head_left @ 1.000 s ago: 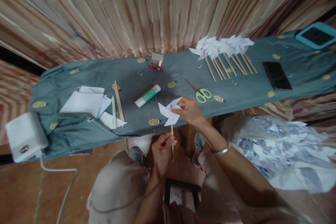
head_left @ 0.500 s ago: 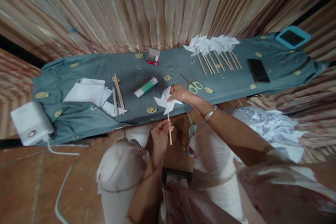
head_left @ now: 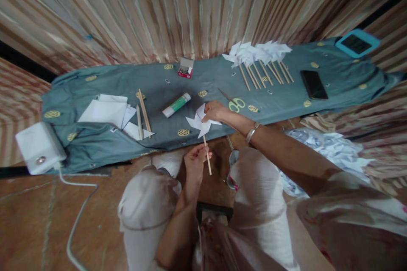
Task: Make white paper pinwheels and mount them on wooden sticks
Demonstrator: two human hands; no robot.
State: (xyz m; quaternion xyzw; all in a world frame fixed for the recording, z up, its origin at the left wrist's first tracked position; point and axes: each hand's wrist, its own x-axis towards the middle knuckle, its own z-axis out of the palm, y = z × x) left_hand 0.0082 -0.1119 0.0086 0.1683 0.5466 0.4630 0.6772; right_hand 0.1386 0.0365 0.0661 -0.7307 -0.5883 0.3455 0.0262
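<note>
Pinching the thin, pale wooden stick [head_left: 209, 167], the left hand [head_left: 194, 161] held its fingers narrow around the shaft, and right above, by the near edge of the teal patterned cloth [head_left: 155, 82], was the white paper pinwheel [head_left: 199, 125]! The right hand [head_left: 215, 111] touched its centre, hiding the middle; its exact grip couldn't be made out. Print on the green-and-white glue tube [head_left: 176, 105] was too small to read, and the right forearm [head_left: 280, 148] partly covered the folded white paper heap [head_left: 337, 148].

The hands hold a white paper pinwheel [head_left: 201, 125] and its wooden stick [head_left: 208, 161].
</note>
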